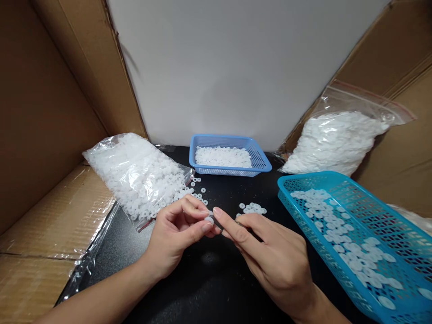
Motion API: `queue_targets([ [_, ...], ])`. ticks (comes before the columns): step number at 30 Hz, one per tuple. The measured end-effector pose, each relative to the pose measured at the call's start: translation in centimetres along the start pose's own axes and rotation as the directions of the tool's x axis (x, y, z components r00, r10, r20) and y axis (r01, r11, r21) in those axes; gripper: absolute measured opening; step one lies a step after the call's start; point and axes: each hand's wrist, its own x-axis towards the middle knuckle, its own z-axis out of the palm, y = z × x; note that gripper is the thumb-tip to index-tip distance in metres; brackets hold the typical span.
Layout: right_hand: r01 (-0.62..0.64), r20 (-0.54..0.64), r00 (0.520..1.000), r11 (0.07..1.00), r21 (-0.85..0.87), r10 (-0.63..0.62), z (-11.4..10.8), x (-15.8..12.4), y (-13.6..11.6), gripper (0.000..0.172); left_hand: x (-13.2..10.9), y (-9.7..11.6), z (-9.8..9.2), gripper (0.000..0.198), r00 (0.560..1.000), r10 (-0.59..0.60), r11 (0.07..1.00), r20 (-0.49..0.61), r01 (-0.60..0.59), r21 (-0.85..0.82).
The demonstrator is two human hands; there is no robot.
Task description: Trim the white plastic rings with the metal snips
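Between the thumb and fingers of my left hand (175,238) sits a small white plastic ring (209,219), partly covered by the fingertips. My right hand (275,258) is closed around a thin dark tool (218,224), whose tip meets the ring; its handle is hidden in my palm, so I cannot tell its kind. The right index finger reaches out along it towards the ring. Behind the right hand lies a small pile of white rings (253,208) on the black table (202,288). More loose rings (199,196) lie behind my left hand.
A clear bag of white rings (135,175) lies at the left. A blue basket (232,171) holding small rings stands at the back. On the right is a turquoise basket (313,238) with flat white pieces; behind it leans another full bag (337,139). Cardboard walls (50,81) enclose the sides.
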Motion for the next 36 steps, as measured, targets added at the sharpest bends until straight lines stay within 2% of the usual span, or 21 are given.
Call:
queue_targets([
  [7, 0.008, 0.003, 1.000, 1.000, -0.030, -0.008, 0.0, -0.1, 0.1, 0.034, -0.1, 0.0, -0.2, 0.009, 1.000, 0.013, 1.000, 0.006, -0.013, 0.018],
  [10, -0.121, -0.028, 0.992, 0.991, 0.055, 0.122, 0.4, -0.1, 0.1, 0.041, -0.1, 0.0, -0.3, 0.025, 1.000, 0.008, 1.000, 0.017, -0.008, 0.025],
  [14, -0.325, -0.055, 0.938, 0.920, 0.218, 0.344, 1.0, 0.1, 0.5, 0.042, -0.1, 0.0, -0.4, 0.041, 0.998, 0.001, 1.000, 0.055, -0.002, 0.015],
  [17, -0.414, -0.032, 0.897, 0.864, 0.285, 0.441, 1.0, 0.2, 0.7, 0.035, -0.1, 0.0, -0.5, 0.046, 0.997, -0.007, 1.000, 0.079, 0.006, 0.009],
  [19, -0.444, -0.002, 0.881, 0.829, 0.339, 0.473, 0.8, 0.2, 0.7, 0.020, -0.2, 0.0, -0.6, 0.050, 0.994, -0.002, 1.000, 0.106, 0.001, 0.008],
  [24, -0.354, -0.041, 0.910, 0.826, 0.438, 0.412, 0.3, 0.8, 0.6, 0.017, -0.3, -0.1, -0.6, 0.054, 0.981, -0.016, 1.000, 0.192, 0.016, 0.003],
  [27, -0.289, -0.008, 0.939, 0.803, 0.520, 0.343, 0.2, 1.0, 0.5, 0.023, -0.3, 0.0, -0.5, 0.052, 0.973, -0.042, 0.999, 0.228, 0.044, -0.006],
  [33, -0.263, 0.010, 0.947, 0.753, 0.604, 0.322, 0.3, 0.9, 0.4, 0.022, -0.1, 0.2, -0.2, 0.048, 0.973, -0.063, 0.998, 0.221, 0.066, -0.007],
  [36, -0.246, -0.002, 0.950, 0.751, 0.612, 0.312, 0.4, 1.0, 0.4, 0.015, -0.1, 0.1, -0.3, 0.046, 0.974, -0.071, 0.997, 0.215, 0.075, -0.010],
])
